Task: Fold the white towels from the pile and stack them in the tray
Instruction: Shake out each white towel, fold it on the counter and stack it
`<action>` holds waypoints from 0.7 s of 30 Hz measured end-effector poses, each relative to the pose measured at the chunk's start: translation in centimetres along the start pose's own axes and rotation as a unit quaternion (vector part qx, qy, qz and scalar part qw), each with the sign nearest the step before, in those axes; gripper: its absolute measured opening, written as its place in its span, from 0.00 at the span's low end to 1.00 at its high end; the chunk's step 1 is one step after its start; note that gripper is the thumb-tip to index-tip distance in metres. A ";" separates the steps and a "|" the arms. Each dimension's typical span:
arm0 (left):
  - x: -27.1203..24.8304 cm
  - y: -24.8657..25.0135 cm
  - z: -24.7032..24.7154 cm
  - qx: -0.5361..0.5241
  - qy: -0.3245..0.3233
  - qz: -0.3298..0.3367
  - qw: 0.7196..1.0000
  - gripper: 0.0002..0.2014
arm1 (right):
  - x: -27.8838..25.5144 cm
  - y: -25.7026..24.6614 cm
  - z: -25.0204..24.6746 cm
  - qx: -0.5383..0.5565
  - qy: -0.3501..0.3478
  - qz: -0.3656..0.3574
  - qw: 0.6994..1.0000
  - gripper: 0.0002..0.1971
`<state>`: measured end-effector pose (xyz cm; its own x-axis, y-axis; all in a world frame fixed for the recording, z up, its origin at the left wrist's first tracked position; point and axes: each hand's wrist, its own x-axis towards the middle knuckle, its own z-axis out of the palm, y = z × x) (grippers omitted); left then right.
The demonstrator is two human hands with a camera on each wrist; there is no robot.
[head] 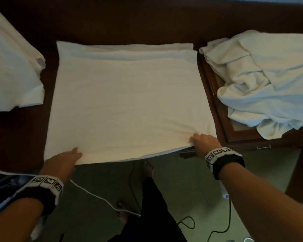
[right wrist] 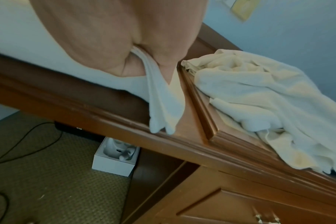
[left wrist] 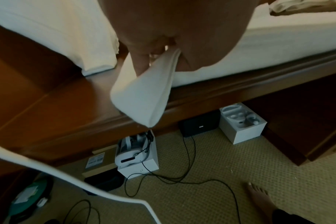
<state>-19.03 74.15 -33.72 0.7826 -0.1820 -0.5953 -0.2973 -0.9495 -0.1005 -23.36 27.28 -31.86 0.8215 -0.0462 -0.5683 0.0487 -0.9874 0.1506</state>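
Observation:
A large white towel (head: 126,102) lies spread flat on the dark wooden table (head: 112,21), with a fold line along its far side. My left hand (head: 72,154) pinches its near left corner, thumb on top. In the left wrist view that corner (left wrist: 142,97) hangs down from my left hand (left wrist: 163,50) over the table's edge. My right hand (head: 196,140) grips the near right corner. The right wrist view shows that doubled corner (right wrist: 163,106) drooping from my right hand (right wrist: 138,51). A crumpled pile of white towels (head: 262,81) (right wrist: 259,98) lies on a wooden-framed tray (head: 222,119) to the right.
A stack of folded white cloth (head: 12,75) (left wrist: 58,30) sits at the table's left. The table's moulded front edge (left wrist: 86,121) runs below my hands. On the carpet underneath are white boxes (left wrist: 242,127), a black box (left wrist: 197,124), cables (left wrist: 182,178) and a bare foot (head: 149,168).

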 end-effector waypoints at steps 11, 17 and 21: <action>-0.2 -1.1 -1.8 -0.013 -0.144 0.007 0.990 0.22 | -1.7 2.7 -2.2 0.074 -0.097 0.061 0.991 0.16; 2.9 -3.0 -6.1 -0.052 -0.076 -0.032 0.995 0.21 | 1.1 3.9 -6.0 0.018 -0.048 0.070 0.996 0.12; 6.3 -4.0 -9.3 -0.065 -0.060 -0.062 0.994 0.21 | 4.7 4.9 -8.4 0.006 -0.023 0.060 0.998 0.12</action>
<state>-7.82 74.44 -29.63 0.7359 -0.0372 -0.6760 -0.1233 -0.9892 -0.0797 -14.52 23.53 -26.97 0.7945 -0.1712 -0.5826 -0.0562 -0.9760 0.2102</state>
